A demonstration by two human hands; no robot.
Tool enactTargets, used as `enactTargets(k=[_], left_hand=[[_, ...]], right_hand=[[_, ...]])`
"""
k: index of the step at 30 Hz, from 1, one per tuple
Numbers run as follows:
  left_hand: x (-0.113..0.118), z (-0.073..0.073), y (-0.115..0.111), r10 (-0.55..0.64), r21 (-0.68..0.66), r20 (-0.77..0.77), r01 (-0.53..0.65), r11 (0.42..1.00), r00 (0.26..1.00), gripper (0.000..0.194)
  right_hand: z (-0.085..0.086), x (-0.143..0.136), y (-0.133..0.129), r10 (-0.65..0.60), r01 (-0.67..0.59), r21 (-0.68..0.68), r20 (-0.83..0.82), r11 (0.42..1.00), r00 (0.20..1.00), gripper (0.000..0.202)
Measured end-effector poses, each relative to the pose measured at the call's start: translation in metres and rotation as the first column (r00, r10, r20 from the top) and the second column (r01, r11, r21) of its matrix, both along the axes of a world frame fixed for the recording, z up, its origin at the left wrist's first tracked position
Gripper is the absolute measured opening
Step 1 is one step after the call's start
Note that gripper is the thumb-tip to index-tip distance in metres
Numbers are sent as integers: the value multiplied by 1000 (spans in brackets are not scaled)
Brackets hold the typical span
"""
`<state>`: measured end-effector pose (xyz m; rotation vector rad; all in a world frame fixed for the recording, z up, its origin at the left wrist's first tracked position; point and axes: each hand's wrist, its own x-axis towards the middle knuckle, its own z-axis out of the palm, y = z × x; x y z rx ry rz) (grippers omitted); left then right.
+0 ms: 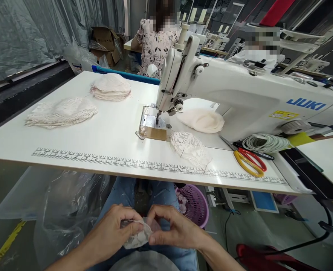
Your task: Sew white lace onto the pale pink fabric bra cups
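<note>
Over my lap, below the table edge, both hands grip one small piece of white lace fabric [139, 240]. My left hand [118, 227] pinches it between thumb and fingers on the left side. The fingers of my right hand [172, 229] are closed on its right edge, where the cloth looks thin and sheer. Above them on the table, a white lace piece [190, 148] lies in front of the sewing machine [211, 79]. A cream cup-shaped fabric piece [204, 121] rests under the machine's arm.
Left on the table are a stack of lace pieces [61, 112] and a stack of cream fabric pieces [111, 87]. Scissors [248, 162] and a coil of cord [265, 143] lie at the right. A purple basket [202, 207] stands below. Another person [158, 45] sits beyond the table.
</note>
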<state>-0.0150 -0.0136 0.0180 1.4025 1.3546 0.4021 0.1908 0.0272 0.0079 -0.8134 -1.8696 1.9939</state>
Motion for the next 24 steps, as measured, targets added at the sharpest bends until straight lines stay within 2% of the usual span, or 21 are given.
enactTargets(k=[6,9,12,15,19,21,24], left_hand=[[-2,12,8,-7,-124,85,18,992,996,28],[-4,15,9,13,-164,144,10,986,990,22],[-5,14,7,83,-110,-31,-86,990,996,28],[-5,12,3,91,-54,-137,-99,994,986,28],[-5,8,3,96,-36,-72,-99,994,993,24],[-7,10,7,95,-59,6,-95,994,995,27],[-15,27,22,68,-89,119,-58,994,990,30]], right_hand=[[-1,-9,0,-58,63,-44,102,997,993,38],[2,-7,0,-77,79,-13,99,997,992,38],[3,-5,1,-97,96,13,95,995,991,37],[3,-5,2,-108,107,12,89,994,990,37],[3,-5,3,-121,119,28,82,992,989,36],[9,-6,5,-122,116,63,87,991,989,33],[28,-11,16,-122,108,158,82,981,989,26]])
